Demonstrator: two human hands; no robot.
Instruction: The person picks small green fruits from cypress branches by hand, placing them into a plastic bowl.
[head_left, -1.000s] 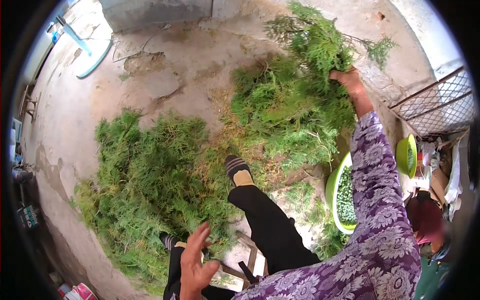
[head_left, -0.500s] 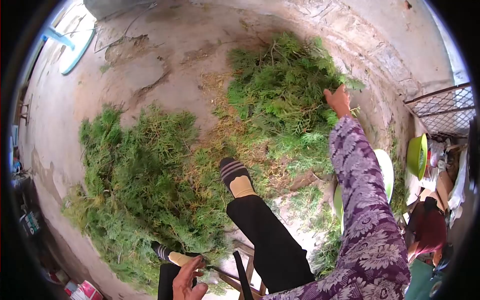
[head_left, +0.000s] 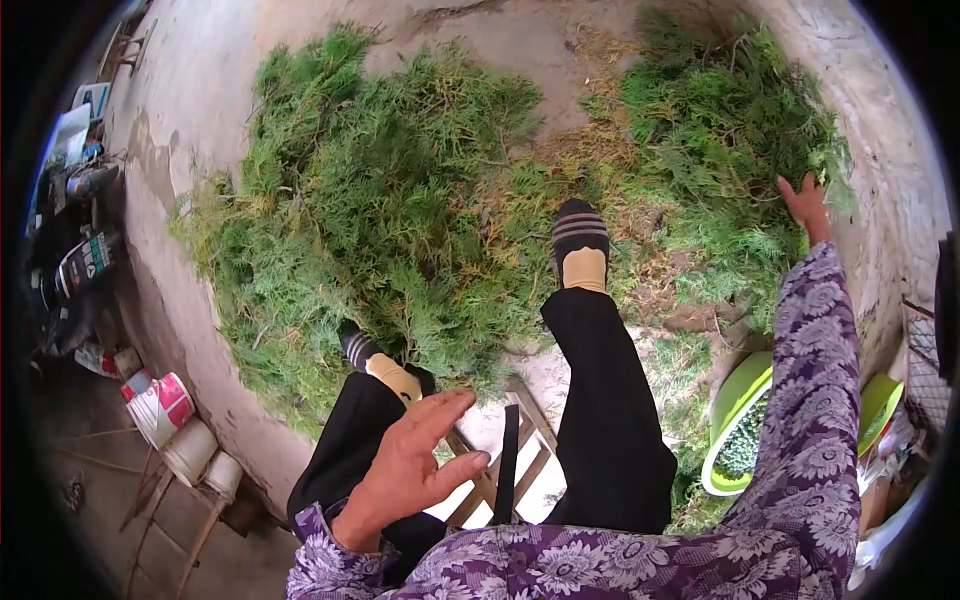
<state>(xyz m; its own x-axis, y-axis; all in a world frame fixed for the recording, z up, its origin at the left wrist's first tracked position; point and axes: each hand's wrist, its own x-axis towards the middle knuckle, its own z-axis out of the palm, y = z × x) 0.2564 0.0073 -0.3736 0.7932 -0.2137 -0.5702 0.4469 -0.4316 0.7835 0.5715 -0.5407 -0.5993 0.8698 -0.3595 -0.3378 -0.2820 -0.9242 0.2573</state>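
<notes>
My left hand [head_left: 415, 465] hangs over my lap, thumb and fingers apart, holding nothing. My right hand [head_left: 806, 208] is stretched out to the right edge of a pile of leafy green conifer branches [head_left: 725, 130]. Its fingers are spread against the foliage, and some fingertips are hard to make out among the leaves. A larger heap of conifer branches [head_left: 390, 190] lies in front of me to the left, around my shoes.
A lime-green basin [head_left: 720, 465] with small green sprigs stands by my right arm, another green basin [head_left: 880, 410] beyond it. Part of a wooden frame [head_left: 535, 415] shows between my legs. White buckets [head_left: 190, 450] and a black bag [head_left: 85, 262] are at left.
The view has swung, so the piles sit higher and further right. My left hand has come further into view. My right hand stays at the right pile's edge.
</notes>
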